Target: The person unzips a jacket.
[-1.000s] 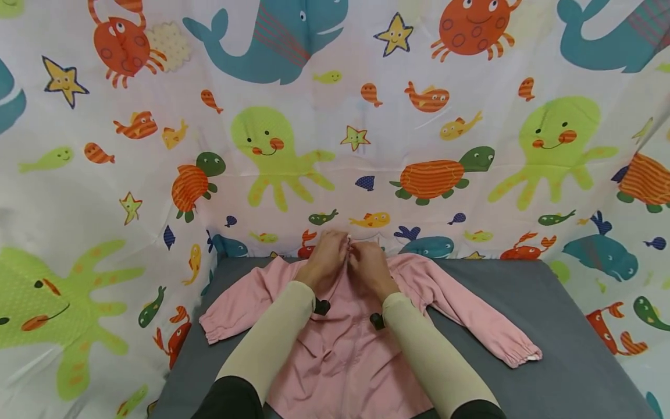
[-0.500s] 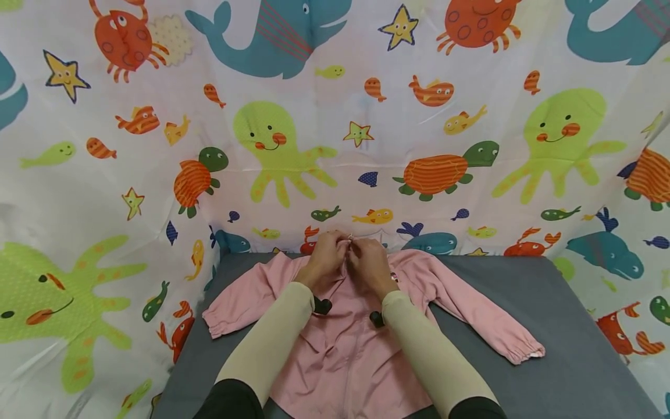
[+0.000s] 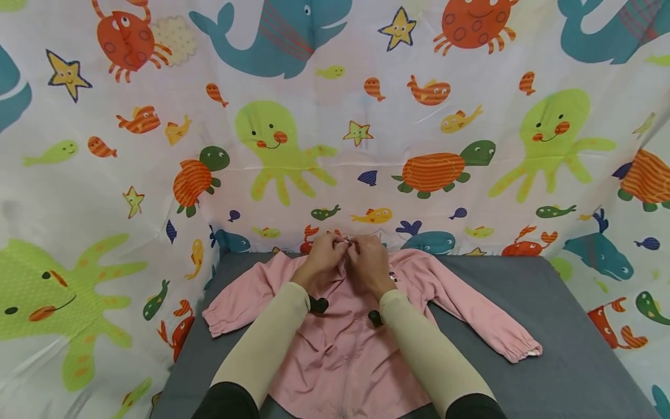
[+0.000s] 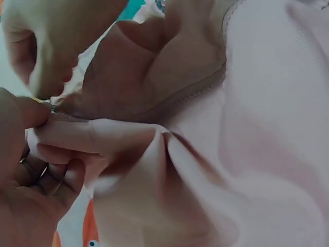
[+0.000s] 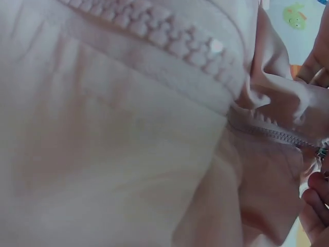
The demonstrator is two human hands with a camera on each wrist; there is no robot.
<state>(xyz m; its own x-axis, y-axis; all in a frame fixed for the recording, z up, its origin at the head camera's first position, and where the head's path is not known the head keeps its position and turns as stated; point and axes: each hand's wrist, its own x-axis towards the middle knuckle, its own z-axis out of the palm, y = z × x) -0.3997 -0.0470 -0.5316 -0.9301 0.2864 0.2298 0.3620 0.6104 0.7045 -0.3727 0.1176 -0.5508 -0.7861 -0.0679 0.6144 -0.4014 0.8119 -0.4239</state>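
A pink zip-up jacket [image 3: 361, 355] lies front up, its sleeves spread and its collar end at the far table edge. My left hand [image 3: 321, 260] grips the collar fabric, with the thumb on top beside the zip in the left wrist view. Close beside it, my right hand [image 3: 368, 265] pinches at the zip's top end, where a small metal zipper pull [image 5: 322, 153] shows; the fingertips partly hide it. The joined zipper teeth [image 5: 280, 135] run toward both hands. In the left wrist view the right fingers [image 4: 49, 85] are curled just above the left thumb.
Under the jacket is a grey table [image 3: 523, 302]. A white curtain [image 3: 314, 169] printed with sea animals hangs behind the table and along its sides, close to the hands. The right sleeve [image 3: 481, 314] stretches toward the table's right side.
Both hands stay at the collar. My left hand and wrist have shifted slightly left, and its fingers have changed position on the fabric. The jacket's body lies nearly as before.
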